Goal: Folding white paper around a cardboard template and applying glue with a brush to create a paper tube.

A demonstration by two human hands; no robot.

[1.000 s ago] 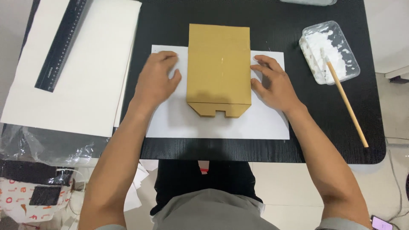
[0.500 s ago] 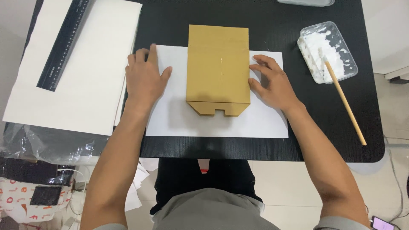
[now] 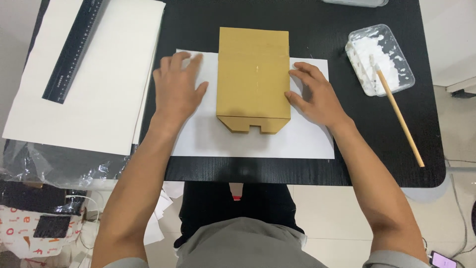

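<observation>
A flat brown cardboard piece with a notched bottom flap lies on a white paper sheet in the middle of a black table. My left hand rests flat on the white sheet just left of the cardboard, fingers spread and holding nothing. My right hand lies flat on the sheet at the cardboard's right edge, with the thumb touching that edge.
A stack of large white sheets with a black ruler on top covers the table's left side. At the right stands a clear plastic tray of white paste with a wooden stick leaning out of it. Crumpled clear plastic sits at the lower left.
My left hand slid left off the cardboard's edge onto the white sheet and spread out. The right hand stayed at the right edge.
</observation>
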